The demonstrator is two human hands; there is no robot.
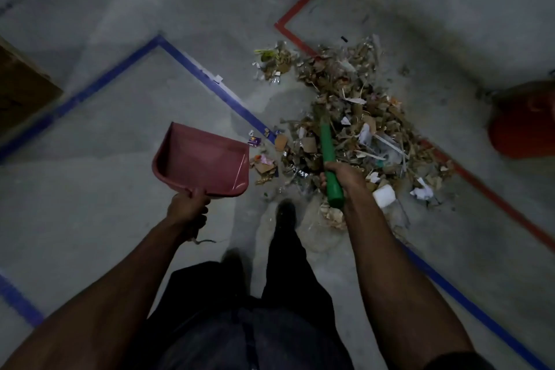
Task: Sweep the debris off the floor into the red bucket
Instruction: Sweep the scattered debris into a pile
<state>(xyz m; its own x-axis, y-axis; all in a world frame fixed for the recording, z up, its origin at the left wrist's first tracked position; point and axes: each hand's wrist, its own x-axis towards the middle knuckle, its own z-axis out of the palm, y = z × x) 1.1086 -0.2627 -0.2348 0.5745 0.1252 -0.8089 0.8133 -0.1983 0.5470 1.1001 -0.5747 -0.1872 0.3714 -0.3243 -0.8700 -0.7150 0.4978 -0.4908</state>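
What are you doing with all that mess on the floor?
A person is cleaning up. The right hand grips a green broom handle that reaches into a big pile of scraps on the floor. The left hand holds a pink dustpan lifted off the floor beside the pile, with nothing in it. The red bucket sits at the right edge, past the pile. None of the mess looks scooped up yet.

I count one pink plastic dustpan [207, 159], one green-handled broom [330, 159], one red bucket [524, 123], one big heap of paper and cardboard debris [360, 117], and my two hands.
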